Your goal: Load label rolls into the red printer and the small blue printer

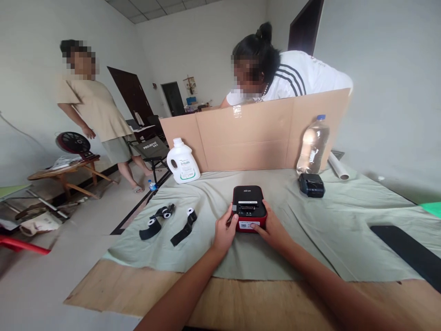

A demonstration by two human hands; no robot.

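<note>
A small black-and-red label printer (249,203) sits on the green cloth in front of me, with a slot in its top and a white sticker on its near side. My left hand (224,230) grips its left side, thumb at the near corner. On the right side, my right hand (274,226) holds it too, with the thumb on the sticker. To the left lie rolls with black strips: one partly unrolled strip (185,230), another roll (150,228), and a dark tangled piece (163,211) behind it.
A cardboard panel (241,138) stands along the back. Before it are a white jug (183,162), a clear bottle (313,145) and a black device (311,185). A dark flat object (409,250) lies right. One person (303,73) leans behind the cardboard; another (99,108) stands left.
</note>
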